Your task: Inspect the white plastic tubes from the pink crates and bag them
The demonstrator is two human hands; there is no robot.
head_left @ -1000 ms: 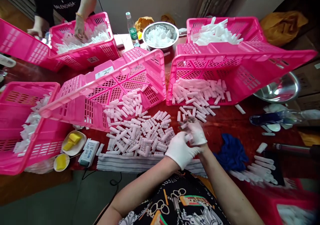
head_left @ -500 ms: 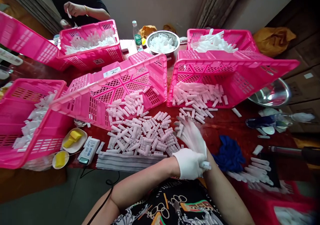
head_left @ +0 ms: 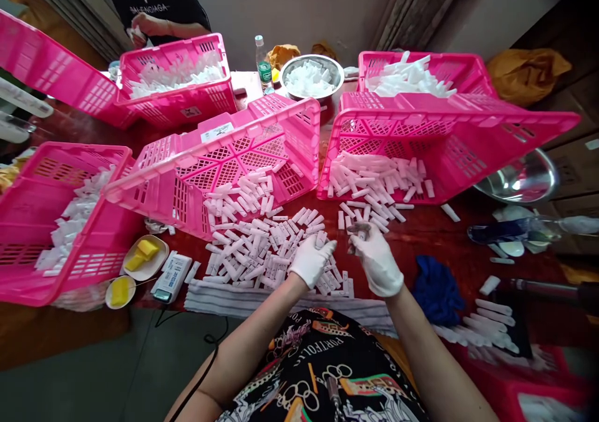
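My left hand (head_left: 311, 261), in a white glove, is closed at the right side of a heap of short white plastic tubes (head_left: 253, 247). A small white tube shows at its fingertips. To its right, my right hand (head_left: 377, 261) is also gloved, with greyish fingertips bent together around what looks like another short white tube. Many tubes in the heap carry small dark print. Beyond my right hand, more white tubes (head_left: 369, 185) spill out of a pink crate (head_left: 449, 160) tipped on its side. A second tipped pink crate (head_left: 234, 153) opens onto the heap.
A striped cloth (head_left: 224, 298) lies along the front edge. At left are a small white device (head_left: 172, 278), dishes with yellow blocks (head_left: 141, 255) and a pink crate (head_left: 84, 153). A blue cloth (head_left: 435, 289) lies right. Behind stand a metal bowl (head_left: 339, 72), bottle (head_left: 263, 66) and another person (head_left: 163, 4).
My left hand has moved from beside my right wrist up and left to the heap. My right hand has drawn back slightly rightward, its fingers now curled. The view has shifted slightly.
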